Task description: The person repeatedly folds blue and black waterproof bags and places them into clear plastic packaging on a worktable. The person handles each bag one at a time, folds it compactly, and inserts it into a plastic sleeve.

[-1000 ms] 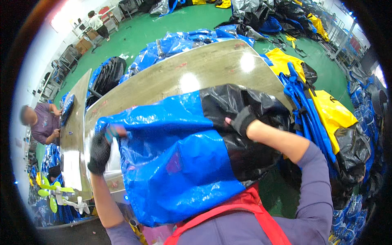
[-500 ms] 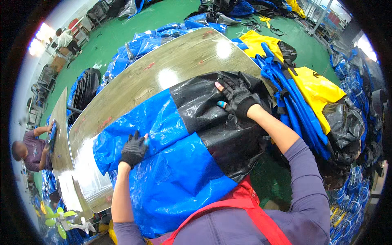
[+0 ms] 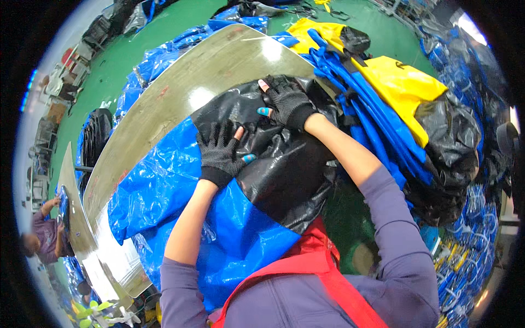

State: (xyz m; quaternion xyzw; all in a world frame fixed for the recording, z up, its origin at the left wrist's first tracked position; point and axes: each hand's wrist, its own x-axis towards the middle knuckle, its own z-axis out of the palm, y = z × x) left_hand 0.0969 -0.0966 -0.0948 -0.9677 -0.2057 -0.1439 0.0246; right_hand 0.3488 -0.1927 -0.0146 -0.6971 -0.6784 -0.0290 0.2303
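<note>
A large blue and black bag of shiny coated fabric (image 3: 240, 210) lies flat across the table in front of me, its near side hanging over the edge toward my body. My left hand (image 3: 221, 150), in a dark knit glove with some bare fingertips, presses on the bag near the seam between blue and black, fingers spread. Farther right, my right hand (image 3: 287, 101) rests on the black end, also gloved, with its fingers stretched out. Blue tape or covering shows on a digit of each hand. Neither hand grips the fabric.
The wood-patterned table (image 3: 158, 98) curves behind the bag. Yellow, blue and black bags (image 3: 402, 93) are heaped at the right. Blue wrapped bundles (image 3: 164, 54) lie beyond the table on the green floor (image 3: 120, 60). Another person (image 3: 52, 229) works at the far left, near a small fan (image 3: 93, 314).
My left hand has slid right and away from me, from the blue part to the seam. The bag's blue part is more creased. The whole view has shifted slightly.
</note>
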